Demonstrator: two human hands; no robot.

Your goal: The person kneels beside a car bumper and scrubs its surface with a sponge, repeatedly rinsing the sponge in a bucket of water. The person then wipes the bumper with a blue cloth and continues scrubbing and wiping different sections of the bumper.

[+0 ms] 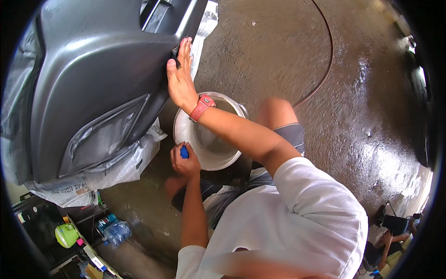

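My right hand (pixel 182 75), with a red watch on its wrist, lies flat along the edge of a dark grey car bumper (pixel 115 66). Between its thumb and fingers shows a small black sheet (pixel 176 59), which looks like sandpaper, held against that edge. My left hand (pixel 185 162) is closed around a small blue block (pixel 184 152), mostly covered by the fingers. It is at the near left rim of a round whitish basin (pixel 181 129) holding cloudy water. My right forearm crosses over the basin and hides part of it.
Newspaper (pixel 118 174) and plastic film hang around the bumper. At lower left stand a shelf with a green container (pixel 67 235) and a plastic bottle (pixel 117 233). A hose (pixel 329 52) curves over the wet concrete floor (pixel 258 66). Another person (pixel 393 244) sits at lower right.
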